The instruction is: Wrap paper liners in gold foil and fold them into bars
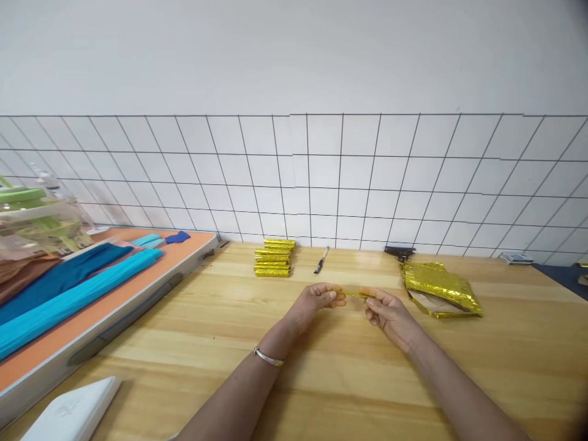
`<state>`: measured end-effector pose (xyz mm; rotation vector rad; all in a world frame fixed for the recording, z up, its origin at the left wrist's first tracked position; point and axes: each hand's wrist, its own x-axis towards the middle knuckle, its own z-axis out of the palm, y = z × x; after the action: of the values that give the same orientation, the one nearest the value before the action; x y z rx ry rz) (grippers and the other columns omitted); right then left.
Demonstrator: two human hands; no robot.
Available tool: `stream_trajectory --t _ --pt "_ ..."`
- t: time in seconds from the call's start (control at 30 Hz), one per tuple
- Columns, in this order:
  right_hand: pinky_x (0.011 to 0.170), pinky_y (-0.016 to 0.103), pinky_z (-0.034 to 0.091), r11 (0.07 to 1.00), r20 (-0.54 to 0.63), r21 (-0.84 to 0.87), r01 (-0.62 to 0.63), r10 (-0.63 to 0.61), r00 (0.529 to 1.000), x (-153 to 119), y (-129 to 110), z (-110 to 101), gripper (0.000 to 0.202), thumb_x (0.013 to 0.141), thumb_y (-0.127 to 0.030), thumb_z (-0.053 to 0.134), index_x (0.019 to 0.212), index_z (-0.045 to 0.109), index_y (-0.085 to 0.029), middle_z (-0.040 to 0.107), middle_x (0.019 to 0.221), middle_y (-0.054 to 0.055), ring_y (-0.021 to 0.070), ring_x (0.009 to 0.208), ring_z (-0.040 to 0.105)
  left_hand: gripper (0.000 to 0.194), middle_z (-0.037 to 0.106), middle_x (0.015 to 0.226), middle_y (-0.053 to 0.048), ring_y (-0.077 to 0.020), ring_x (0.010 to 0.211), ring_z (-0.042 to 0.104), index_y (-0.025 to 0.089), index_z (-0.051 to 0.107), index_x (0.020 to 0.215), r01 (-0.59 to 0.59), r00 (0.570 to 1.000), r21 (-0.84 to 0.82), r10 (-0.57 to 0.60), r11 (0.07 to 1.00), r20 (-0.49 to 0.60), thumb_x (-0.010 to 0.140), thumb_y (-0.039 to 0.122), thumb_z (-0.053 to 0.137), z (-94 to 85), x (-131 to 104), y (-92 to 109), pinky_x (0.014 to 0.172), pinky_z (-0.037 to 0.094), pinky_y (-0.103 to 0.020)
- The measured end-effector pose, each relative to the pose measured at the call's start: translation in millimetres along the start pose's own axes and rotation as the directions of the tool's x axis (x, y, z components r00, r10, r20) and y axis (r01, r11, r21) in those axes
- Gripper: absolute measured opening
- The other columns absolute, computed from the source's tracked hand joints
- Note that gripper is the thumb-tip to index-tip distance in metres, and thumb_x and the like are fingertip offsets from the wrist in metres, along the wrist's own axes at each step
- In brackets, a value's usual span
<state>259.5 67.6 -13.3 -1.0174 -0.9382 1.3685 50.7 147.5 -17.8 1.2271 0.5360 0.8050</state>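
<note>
The thin gold strip [353,294] points side to side, its long way running from the left hand [324,296] to the right hand [384,310]. Both hands pinch its ends above the wooden table [220,367]. An open gold packet [441,288] lies to the right, pale brown inside. White tiles [361,171] with dark lines cover the wall behind.

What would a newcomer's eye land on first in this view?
Probably the shiny gold: a row of rolls near the wall and a foil pile to the right, with the left hand and right hand holding a thin strip between them. Next, the bright turquoise cloth on the orange surface at far left.
</note>
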Motion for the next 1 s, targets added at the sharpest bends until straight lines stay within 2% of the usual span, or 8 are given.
stream_trajectory --t 0.17,0.3,0.43,0.53,0.63,0.73,0.83,1.0 --pt "0.046 0.022 0.033 0.988 -0.084 -0.149 0.044 -0.057 0.995 3 7 0 0.043 0.065 -0.043 0.070 0.100 0.063 -0.018 0.063 0.073 0.004 0.0110 0.054 0.052 0.041 0.068 0.094 -0.015 -0.0242 0.083 0.066 0.011 0.060 0.100 -0.008 0.998 0.030 0.010 1.000 -0.066 0.073 0.042 0.065 -0.4 1 -5 0.079 0.044 -0.034" --pt "0.047 0.023 0.034 0.978 -0.137 -0.195 0.072 -0.100 0.986 5 10 -1 0.037 0.067 -0.047 0.068 0.088 0.065 -0.017 0.064 0.073 0.005 0.0116 0.055 0.052 0.040 0.068 0.091 -0.013 -0.0222 0.079 0.066 0.012 0.060 0.096 -0.014 0.994 0.065 0.021 0.998 -0.108 0.073 0.044 0.064 1.4 3 -10 0.075 0.044 -0.032" --pt "0.049 0.024 0.035 0.967 -0.148 -0.234 0.102 -0.140 0.979 5 11 3 0.035 0.068 -0.049 0.066 0.075 0.065 -0.016 0.064 0.068 0.005 0.0122 0.055 0.053 0.035 0.068 0.081 -0.009 -0.0180 0.072 0.064 0.012 0.059 0.087 -0.059 0.981 0.126 0.081 0.990 -0.175 0.074 0.045 0.061 7.7 6 -13 0.069 0.044 -0.029" --pt "0.050 0.024 0.037 0.958 -0.140 -0.258 0.124 -0.164 0.976 3 10 7 0.034 0.070 -0.049 0.064 0.074 0.064 -0.015 0.064 0.070 0.006 0.0131 0.057 0.054 0.031 0.066 0.074 -0.005 -0.0145 0.067 0.061 0.014 0.057 0.084 -0.093 0.968 0.149 0.124 0.984 -0.217 0.077 0.044 0.056 13.4 7 -13 0.067 0.042 -0.026" --pt "0.052 0.025 0.039 0.954 -0.143 -0.270 0.133 -0.176 0.974 2 9 9 0.035 0.071 -0.051 0.063 0.075 0.063 -0.015 0.064 0.071 0.006 0.0132 0.058 0.054 0.028 0.065 0.075 -0.005 -0.0140 0.069 0.060 0.014 0.056 0.082 -0.108 0.968 0.167 0.142 0.980 -0.209 0.080 0.041 0.054 16.7 4 -7 0.069 0.042 -0.026" --pt "0.053 0.025 0.040 0.955 -0.151 -0.268 0.124 -0.169 0.974 2 8 5 0.038 0.070 -0.052 0.062 0.076 0.063 -0.015 0.064 0.071 0.006 0.0135 0.059 0.055 0.023 0.064 0.078 -0.005 -0.0143 0.074 0.058 0.014 0.059 0.083 -0.116 0.982 0.190 0.141 0.975 -0.127 0.076 0.036 0.059 16.4 0 1 0.070 0.041 -0.026" --pt "0.052 0.024 0.039 0.959 -0.162 -0.262 0.108 -0.154 0.975 3 8 2 0.039 0.070 -0.053 0.063 0.078 0.063 -0.015 0.064 0.073 0.007 0.0143 0.061 0.056 0.021 0.062 0.077 -0.002 -0.0115 0.070 0.053 0.014 0.060 0.085 -0.132 0.987 0.201 0.147 0.971 -0.063 0.071 0.029 0.065 14.8 0 2 0.067 0.039 -0.024" --pt "0.054 0.024 0.038 0.960 -0.166 -0.264 0.098 -0.145 0.975 4 11 1 0.037 0.069 -0.051 0.064 0.084 0.064 -0.017 0.065 0.082 0.008 0.0169 0.070 0.057 0.021 0.056 0.068 0.002 -0.0088 0.062 0.047 0.014 0.061 0.083 -0.130 0.981 0.196 0.155 0.972 -0.118 0.069 0.030 0.066 14.8 4 -6 0.062 0.037 -0.022"
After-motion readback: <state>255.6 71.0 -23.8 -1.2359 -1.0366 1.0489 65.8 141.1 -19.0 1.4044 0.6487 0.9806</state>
